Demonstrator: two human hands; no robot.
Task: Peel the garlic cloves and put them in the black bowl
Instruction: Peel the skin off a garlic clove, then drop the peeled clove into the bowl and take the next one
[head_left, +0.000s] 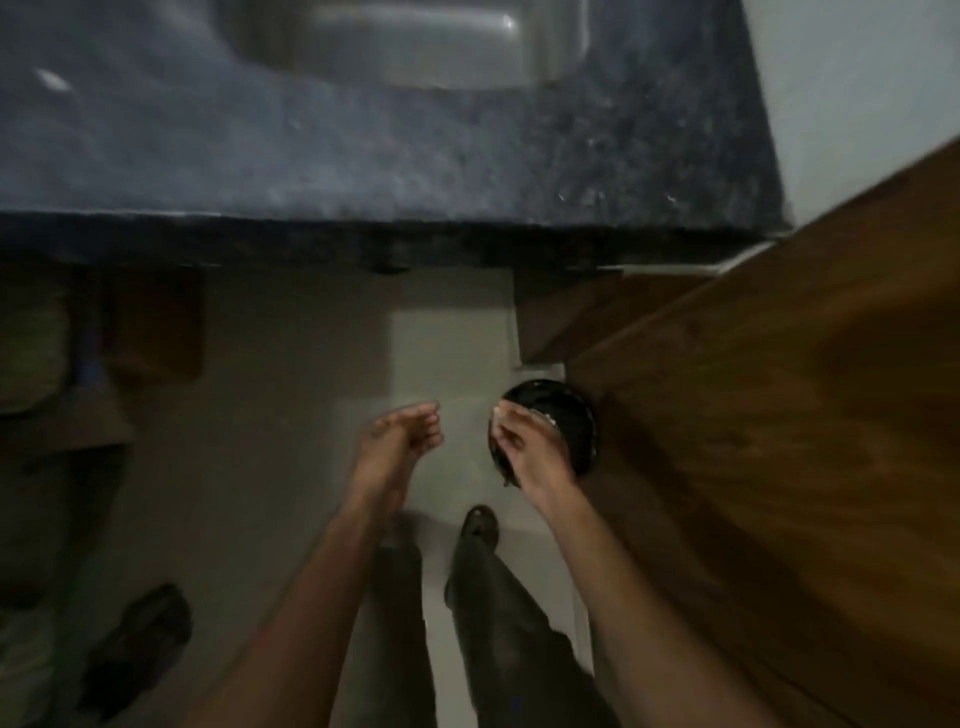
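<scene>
- the whole view is dim and motion-blurred; fine detail on the hands is hard to make out.
- the black bowl (558, 415) is partly hidden behind the right hand (535, 452), beside a wooden cabinet (779, 415).
- the right hand's fingers curl round the bowl's near rim; something pale at the fingertips (501, 415) may be a garlic clove or peel, too blurred to tell.
- the left hand (395, 441) hangs apart from the bowl, fingers loosely bent, holding nothing visible.
- a dark granite counter (363, 156) and steel sink (415, 41), cut off at the top.
</scene>
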